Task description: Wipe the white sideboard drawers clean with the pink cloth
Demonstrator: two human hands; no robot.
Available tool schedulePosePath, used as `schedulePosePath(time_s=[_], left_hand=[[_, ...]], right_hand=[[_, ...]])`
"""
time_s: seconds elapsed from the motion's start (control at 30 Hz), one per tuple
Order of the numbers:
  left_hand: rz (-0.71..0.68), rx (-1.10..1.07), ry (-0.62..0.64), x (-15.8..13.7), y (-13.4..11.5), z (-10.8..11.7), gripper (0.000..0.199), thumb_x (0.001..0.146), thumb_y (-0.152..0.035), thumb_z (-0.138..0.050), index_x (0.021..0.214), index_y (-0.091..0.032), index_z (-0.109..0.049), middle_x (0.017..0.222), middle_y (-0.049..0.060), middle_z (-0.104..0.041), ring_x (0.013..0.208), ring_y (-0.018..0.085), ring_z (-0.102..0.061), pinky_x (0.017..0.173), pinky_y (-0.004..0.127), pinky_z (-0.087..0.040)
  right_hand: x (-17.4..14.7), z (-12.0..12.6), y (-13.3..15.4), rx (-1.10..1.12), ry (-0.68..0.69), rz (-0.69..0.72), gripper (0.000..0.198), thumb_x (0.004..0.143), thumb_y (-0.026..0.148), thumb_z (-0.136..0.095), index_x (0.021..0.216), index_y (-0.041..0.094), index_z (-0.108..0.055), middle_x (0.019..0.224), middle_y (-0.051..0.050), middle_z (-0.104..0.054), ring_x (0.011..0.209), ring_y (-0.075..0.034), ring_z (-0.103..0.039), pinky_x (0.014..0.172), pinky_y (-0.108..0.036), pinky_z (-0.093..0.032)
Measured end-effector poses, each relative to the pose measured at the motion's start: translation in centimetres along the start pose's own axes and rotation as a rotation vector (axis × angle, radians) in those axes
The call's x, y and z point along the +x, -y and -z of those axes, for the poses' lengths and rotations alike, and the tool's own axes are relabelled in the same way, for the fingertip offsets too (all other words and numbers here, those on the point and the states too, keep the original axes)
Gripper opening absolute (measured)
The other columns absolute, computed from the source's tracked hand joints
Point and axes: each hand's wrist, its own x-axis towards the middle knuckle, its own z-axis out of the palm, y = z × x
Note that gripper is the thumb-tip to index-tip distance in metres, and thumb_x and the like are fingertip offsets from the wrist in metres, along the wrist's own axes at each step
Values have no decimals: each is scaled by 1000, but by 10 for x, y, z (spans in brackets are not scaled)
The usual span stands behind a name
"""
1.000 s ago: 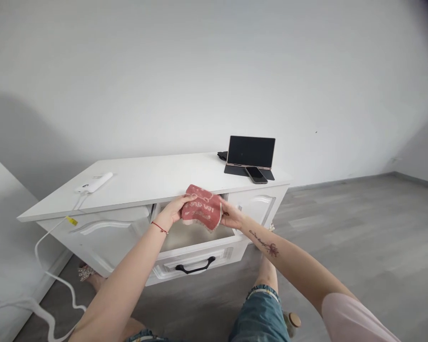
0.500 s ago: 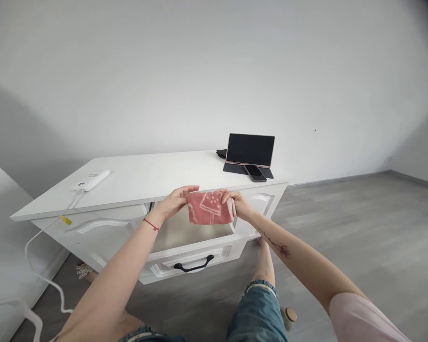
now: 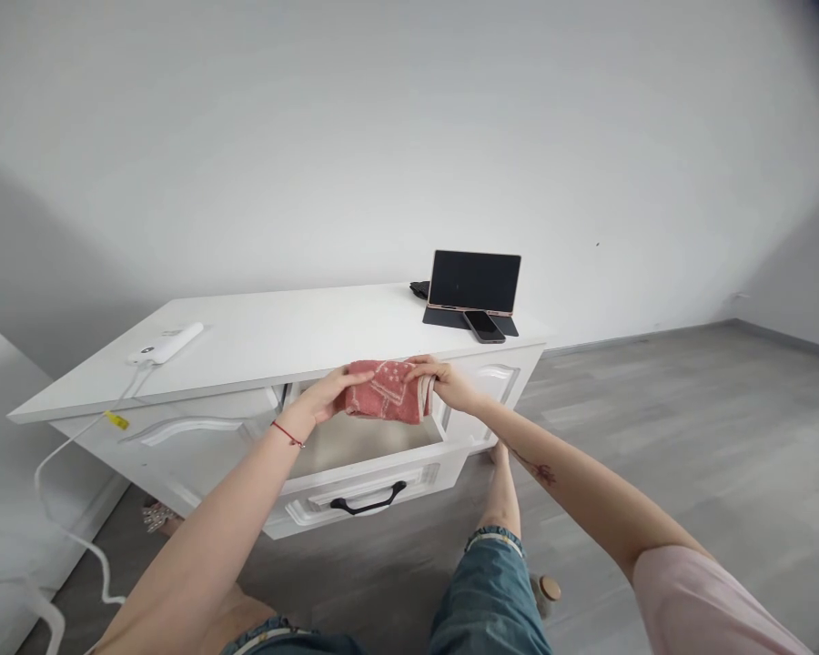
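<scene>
I hold a small red cloth (image 3: 387, 390) with a pale pattern between both hands, above the open drawer (image 3: 361, 478) of a white cabinet (image 3: 273, 337). My left hand (image 3: 331, 396) grips the cloth's left edge; a thin red bracelet sits on that wrist. The cloth's right edge is pinched by my right hand (image 3: 449, 384). The cloth is bunched and partly folded. The drawer is pulled out and has a black handle (image 3: 369, 500) on its front.
On the cabinet top at the right stand a dark tablet (image 3: 474, 282) on its cover and a phone (image 3: 484, 326). A white power bank (image 3: 166, 343) lies at the left with a white cable (image 3: 75, 537) trailing to the floor. Grey floor spreads to the right.
The cloth went from crumpled to stretched flat between my hands, and is now bunched and folded lower over the drawer. My view shifted slightly.
</scene>
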Motion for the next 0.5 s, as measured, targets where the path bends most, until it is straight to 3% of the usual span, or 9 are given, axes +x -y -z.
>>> schedulePosePath(time_s=[0.07, 0.13, 0.23, 0.33, 0.43, 0.5], left_hand=[[-102, 105, -52, 2, 3, -2, 44, 56, -25, -88, 93, -18, -65, 87, 5, -73, 80, 19, -66, 78, 33, -51], [-167, 160, -76, 4, 5, -4, 50, 52, -25, -91, 94, -18, -65, 90, 4, -72, 84, 19, -65, 84, 35, -50], [-247, 263, -138, 6, 5, -8, 50, 49, -33, -91, 88, -18, -64, 87, 2, -69, 84, 20, -63, 82, 35, -48], [-289, 375, -194, 5, 3, -8, 51, 48, -38, -90, 83, -19, -60, 80, 0, -64, 81, 20, -60, 77, 34, -47], [-341, 474, -255, 0, -4, -2, 48, 53, -38, -86, 86, -19, -58, 80, -1, -61, 79, 19, -58, 74, 33, -46], [-369, 565, -288, -5, -12, 2, 41, 60, -38, -81, 88, -20, -56, 82, -2, -61, 77, 18, -58, 72, 32, -45]], right_hand=[[-2, 10, 3, 174, 106, -176, 56, 73, 16, -58, 127, 30, -60, 110, -3, -67, 101, -20, -61, 93, -38, -47], [0, 17, 3, 395, 147, -344, 63, 76, 24, -55, 139, 29, -49, 99, -1, -69, 85, -18, -63, 81, -35, -51], [11, 19, -1, 515, 116, -417, 35, 83, 38, -54, 110, 18, -64, 83, -3, -68, 74, -17, -61, 71, -30, -49], [24, 19, -9, 510, 156, -439, 30, 84, 45, -59, 91, 16, -65, 79, -5, -68, 72, -17, -61, 68, -27, -48], [34, 26, -14, 679, 206, -443, 40, 86, 49, -51, 104, 17, -65, 92, -8, -71, 78, -19, -63, 74, -32, -50], [39, 30, -14, 771, 153, -396, 50, 88, 55, -43, 118, 20, -62, 109, -9, -71, 89, -21, -65, 83, -38, -51]])
